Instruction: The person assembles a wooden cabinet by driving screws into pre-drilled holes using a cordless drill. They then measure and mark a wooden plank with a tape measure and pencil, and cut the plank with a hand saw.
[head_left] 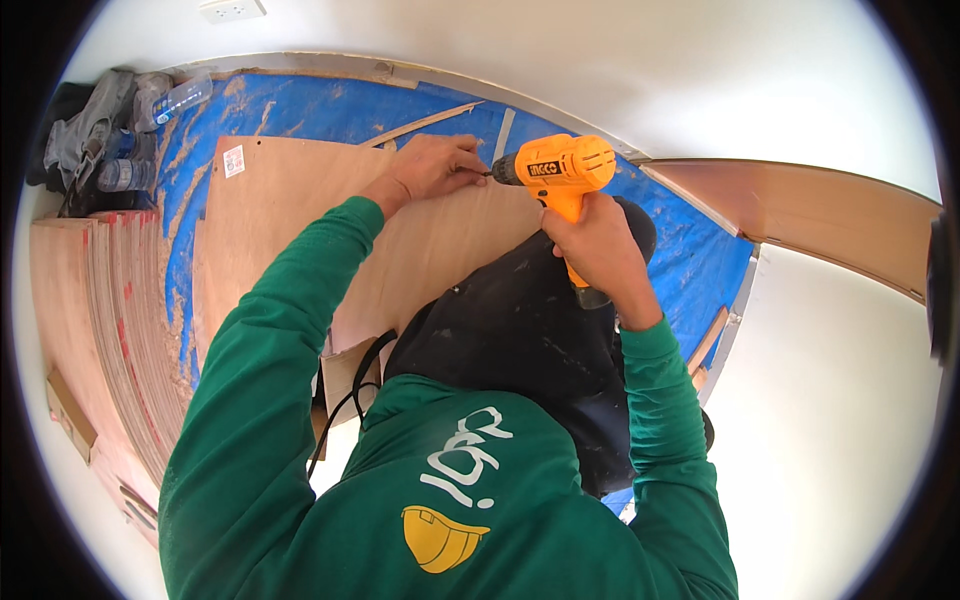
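Orange plastic with black ends — cordless drill (570,165), held at upper centre above the right-hand end of a pale brown wood panel (290,200), chuck turned toward the left. Right grip (600,245) wrapped firmly round the handle, black battery base showing below; cannot tell whether pressing the trigger. Left grip (437,165) over the panel near its far edge, thumb and fingertips bunched close at the drill's tip; cannot tell whether pressed fully together or pinching something small there.

On the panel, near the far left corner, white sticker (233,160) and a small dark hole. Underneath, blue sheeting (690,220), streaked with pale dust and shavings. Just beyond the far edge, narrow wood strip (425,122), set at a slant.

At upper left, containers: clear plastic bottles (125,175) close together, another clear bottle (187,100) lying nearer the wall — cannot tell what, if anything, inside. Beside them, crumpled grey see-through bag (90,120), contents too unclear to name. Nearer, stack of wood panels (110,300) with red marks along the edges.

Close in, dark trousers (500,320) below the drill, green sleeves (290,280) on both arms, black cord (345,405) looping beside the left one. At right, long brown board (820,220) against the white wall (780,90). At top left, white socket outlet (232,10).
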